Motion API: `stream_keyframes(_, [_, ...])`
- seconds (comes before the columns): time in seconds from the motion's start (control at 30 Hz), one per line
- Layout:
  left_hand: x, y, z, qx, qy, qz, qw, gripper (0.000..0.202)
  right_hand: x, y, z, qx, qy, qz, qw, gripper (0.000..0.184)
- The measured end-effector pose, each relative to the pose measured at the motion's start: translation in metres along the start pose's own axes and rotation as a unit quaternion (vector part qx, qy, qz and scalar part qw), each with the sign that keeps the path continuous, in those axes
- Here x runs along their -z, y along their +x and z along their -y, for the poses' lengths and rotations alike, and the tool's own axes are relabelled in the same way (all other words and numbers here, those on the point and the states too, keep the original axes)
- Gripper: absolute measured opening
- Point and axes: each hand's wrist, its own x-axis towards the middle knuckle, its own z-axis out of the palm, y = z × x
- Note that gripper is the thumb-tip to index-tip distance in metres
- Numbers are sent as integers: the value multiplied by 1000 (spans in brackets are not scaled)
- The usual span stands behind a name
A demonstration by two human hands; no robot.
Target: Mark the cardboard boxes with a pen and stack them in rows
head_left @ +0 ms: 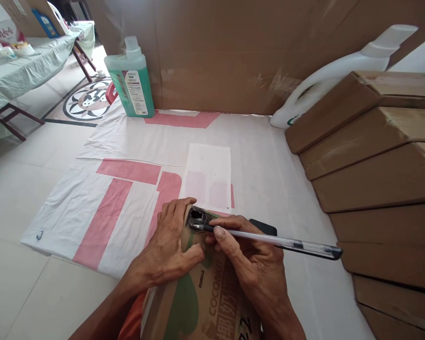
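A brown cardboard box point(184, 302) with green print and the word COCONUT stands tilted close to me. Near its far end is a small dark hole point(196, 215) ringed with black scribbled marks. My left hand point(168, 245) grips the box by its left edge, thumb on the printed face and fingers over the side. Between the thumb and fingers of my right hand point(255, 264) is a clear gel pen point(286, 243) with a black grip. Its tip touches the blackened area beside the hole. My right hand rests against the box.
A white sheet of paper point(208, 165) lies on the white and red tablecloth point(115, 212). Beyond my right hand is a flat black object point(264, 227), partly hidden. A green liquid bottle point(136, 89), a white jug point(326, 75) and a row of cardboard boxes point(368, 174) border the table.
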Motion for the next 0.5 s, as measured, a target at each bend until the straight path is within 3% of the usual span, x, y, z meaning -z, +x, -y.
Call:
stream_keyframes(0.23, [1,2,2,13,-7,-8,1000,73,16,5,-8,-8,-91,-64,994,25])
stream_keyframes(0.4, [4,4,15,25,-13,3,1000,73,30,47,-15,26,-12,-119,992,23])
stream_keyframes(0.47, [6,3,25,35,-20,-5,999,73,42,64,-27,9,-62,-141,988,21])
stream_keyframes(0.5, [7,1,31,42,-23,-12,999,72,48,69,-35,-15,-136,-131,982,19])
